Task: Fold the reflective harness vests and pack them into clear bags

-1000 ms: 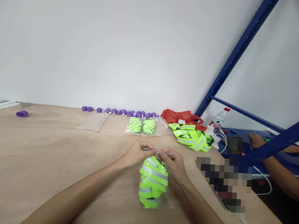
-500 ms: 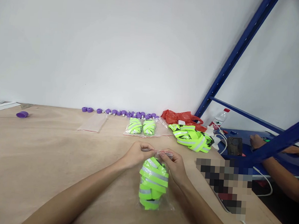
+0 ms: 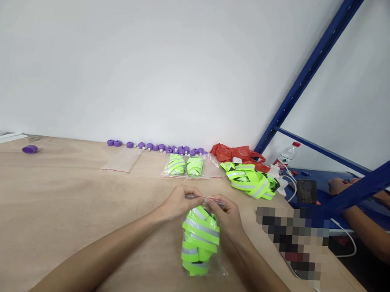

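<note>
A clear zip-lock bag hangs from both of my hands over the near middle of the table. Inside it is a bundle of neon-yellow reflective straps with silver stripes. My left hand pinches the bag's top edge on the left, thumb against fingers. On the right of the same edge, my right hand pinches it too, the thumbs close together. A thin red line shows along the bag's mouth between them. Whether the seal is closed cannot be made out.
Two bagged strap bundles lie ahead, beside a flat clear bag. Purple round pieces line the wall. Loose reflective straps, a red plastic bag and a bottle are at right. Another person's arm works beyond the blue frame.
Both my hands keep their pinch on the bag's top edge and have barely shifted. The bag hangs slightly lower. The other person's hands at the right have moved a little.
</note>
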Demonstrator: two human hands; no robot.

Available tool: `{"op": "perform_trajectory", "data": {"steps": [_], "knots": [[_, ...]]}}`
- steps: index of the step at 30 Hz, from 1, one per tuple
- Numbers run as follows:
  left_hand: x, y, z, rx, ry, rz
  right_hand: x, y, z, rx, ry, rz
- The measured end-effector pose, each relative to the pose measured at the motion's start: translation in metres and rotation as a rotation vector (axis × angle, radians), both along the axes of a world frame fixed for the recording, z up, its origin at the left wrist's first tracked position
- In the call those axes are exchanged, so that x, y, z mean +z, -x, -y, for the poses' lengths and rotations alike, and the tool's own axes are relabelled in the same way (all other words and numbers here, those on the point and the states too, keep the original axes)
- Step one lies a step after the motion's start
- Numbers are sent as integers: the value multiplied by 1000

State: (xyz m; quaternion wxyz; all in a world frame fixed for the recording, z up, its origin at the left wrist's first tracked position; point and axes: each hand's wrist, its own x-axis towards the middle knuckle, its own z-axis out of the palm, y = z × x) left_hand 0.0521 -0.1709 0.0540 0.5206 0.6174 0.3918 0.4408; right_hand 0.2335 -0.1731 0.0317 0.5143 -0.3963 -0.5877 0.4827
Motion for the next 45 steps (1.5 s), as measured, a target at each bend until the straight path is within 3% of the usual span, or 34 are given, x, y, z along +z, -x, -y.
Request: {"op": "perform_trajectory", "data": {"steps": [20, 25, 32, 36, 40, 42, 45], "knots": [[2, -1, 4, -36, -6, -54, 5, -1, 1, 76, 111, 29], [4, 13, -7, -124, 37, -78, 6, -2, 0, 19, 80, 14], [4, 22, -14, -140, 8, -137, 3, -2, 0, -26, 92, -7], [23, 33, -13, -165, -14, -195, -5, -5, -4, -13, 80, -108], [67, 67, -7, -97, -136, -393, -12, -8, -12, 55, 143, -255], [88, 89, -4, 69, -218, -532, -13, -8, -14, 68, 171, -265], [105, 120, -5, 452, -298, -476, -14, -6, -15, 53, 200, -237]]}}
